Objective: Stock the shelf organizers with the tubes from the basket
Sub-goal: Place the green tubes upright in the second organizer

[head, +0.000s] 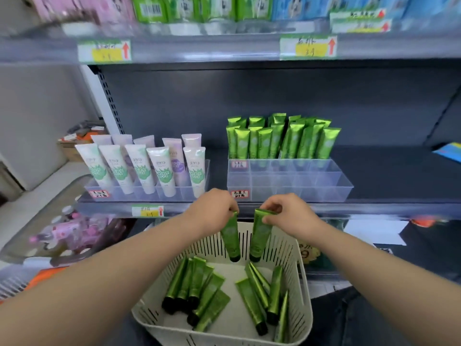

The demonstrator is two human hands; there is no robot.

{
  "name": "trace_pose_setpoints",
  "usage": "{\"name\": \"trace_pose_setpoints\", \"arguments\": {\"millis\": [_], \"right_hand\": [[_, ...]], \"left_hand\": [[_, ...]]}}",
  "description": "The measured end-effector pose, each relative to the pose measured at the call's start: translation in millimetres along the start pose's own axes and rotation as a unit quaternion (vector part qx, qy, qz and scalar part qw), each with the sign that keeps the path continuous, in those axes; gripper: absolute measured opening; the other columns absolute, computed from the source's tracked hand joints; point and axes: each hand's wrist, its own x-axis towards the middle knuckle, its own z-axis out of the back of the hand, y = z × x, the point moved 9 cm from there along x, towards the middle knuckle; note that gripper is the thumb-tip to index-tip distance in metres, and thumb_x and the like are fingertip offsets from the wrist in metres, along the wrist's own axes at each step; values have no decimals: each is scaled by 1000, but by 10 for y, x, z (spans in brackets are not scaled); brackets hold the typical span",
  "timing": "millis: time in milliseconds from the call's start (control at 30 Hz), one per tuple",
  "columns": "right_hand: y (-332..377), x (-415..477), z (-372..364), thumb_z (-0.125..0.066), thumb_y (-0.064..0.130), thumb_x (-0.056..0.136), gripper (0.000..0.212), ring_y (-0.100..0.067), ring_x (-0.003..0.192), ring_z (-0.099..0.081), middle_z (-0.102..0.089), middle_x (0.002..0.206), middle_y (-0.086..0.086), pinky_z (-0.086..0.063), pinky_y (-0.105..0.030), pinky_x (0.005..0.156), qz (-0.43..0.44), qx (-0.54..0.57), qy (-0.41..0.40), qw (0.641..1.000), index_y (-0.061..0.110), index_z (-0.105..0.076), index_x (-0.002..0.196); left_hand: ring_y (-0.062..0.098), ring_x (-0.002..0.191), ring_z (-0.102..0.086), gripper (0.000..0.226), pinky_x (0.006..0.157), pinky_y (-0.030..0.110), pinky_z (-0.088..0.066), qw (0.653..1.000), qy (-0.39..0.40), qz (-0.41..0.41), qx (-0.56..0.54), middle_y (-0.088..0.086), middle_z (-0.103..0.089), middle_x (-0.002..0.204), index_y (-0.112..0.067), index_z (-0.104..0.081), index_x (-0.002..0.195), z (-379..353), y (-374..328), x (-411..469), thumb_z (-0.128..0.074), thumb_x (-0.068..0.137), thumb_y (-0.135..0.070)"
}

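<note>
Both hands sit center frame, just above the basket's far rim. L hand is pinched narrow on the flat crimped end of a green tube, thumb + fingers closed on it, tube hanging cap-down, cap near the basket's back wall. R hand has the same grip: fingers curled tight on the crimped top of a second green tube, also hanging cap-down. The two held tubes are near each other, not touching, tilted slightly so the caps lean toward each other.

White slotted basket is at bottom center, w/ loose green tubes lying flat in two rough clusters: one lower left of the basket floor, caps pointing toward bottom left, the other at lower right (caps mostly toward the bottom edge).

On the shelf at mid frame, right of center, a clear organizer has its back rows filled w/ upright green tubes, crimped ends up; its front compartments look empty. Left of center, another clear organizer holds upright white and lilac tubes. Price tags on the upper shelf edge are blurred, can't read. Pink items at lower left are too blurred to ID.
</note>
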Motion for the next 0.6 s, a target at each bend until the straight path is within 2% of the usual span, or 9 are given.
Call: {"name": "trace_pose_setpoints", "arguments": {"millis": [133,233,400,600], "right_hand": [[146,108,210,-72,11,77,27,2,67,-55,-62,68,15,-37,-16,57,22,16,-23,999,34,-61,66],[289,219,378,-71,10,78,29,1,66,-53,-59,67,17,-37,-17,60,45,28,-39,998,33,-59,66],[534,428,681,-70,8,80,19,5,63,-47,-56,68,18,-33,-13,57,87,40,-65,993,26,-63,76],[709,710,993,-70,8,79,18,7,65,-48,-55,71,20,-36,-10,60,121,42,-107,986,25,-64,81]], "left_hand": [[24,89,-61,26,77,33,-49,999,-34,-4,20,6,-69,100,-17,-72,101,294,-54,118,-50,89,-12],[28,92,-60,28,79,35,-49,997,-67,4,30,7,-67,98,-17,-72,96,554,-58,233,-47,87,-10],[29,97,-58,27,81,38,-48,992,-120,-1,45,9,-66,102,-14,-69,102,931,-60,462,-45,89,-9],[28,104,-56,31,78,30,-40,977,-190,-21,90,7,-62,111,-20,-66,114,1266,-75,716,-44,93,-13]]}}
